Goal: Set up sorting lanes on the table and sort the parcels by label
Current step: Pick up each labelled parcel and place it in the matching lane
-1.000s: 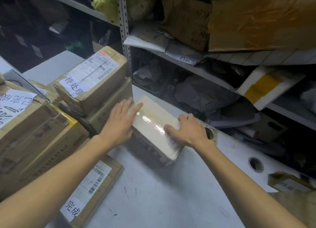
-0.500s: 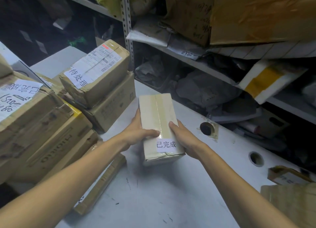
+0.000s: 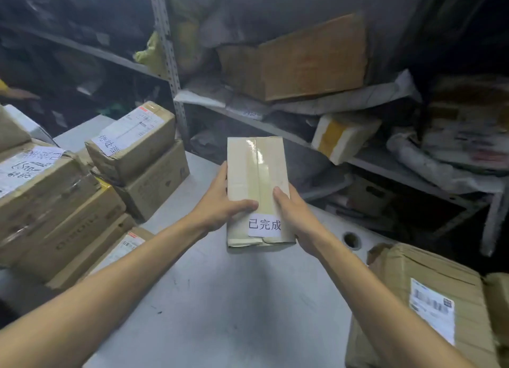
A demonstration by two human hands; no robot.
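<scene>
Lifted clear of the table (image 3: 220, 298), the parcel (image 3: 257, 185) is gripped by the left hand (image 3: 220, 205) and right hand (image 3: 296, 216).
Its "已完成" label (image 3: 264, 225) is now exposed, so a matching lane can be judged.

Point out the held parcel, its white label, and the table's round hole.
held parcel (image 3: 257, 172), head view, taped top face.
white label (image 3: 264, 225), head view, middle of its printed characters.
round hole (image 3: 352, 241), head view, dark opening.

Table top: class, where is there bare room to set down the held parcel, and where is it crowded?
Bare table lies between the forearms, bordered by the left stacks and the right-hand box. The shelves behind are crammed.
</scene>
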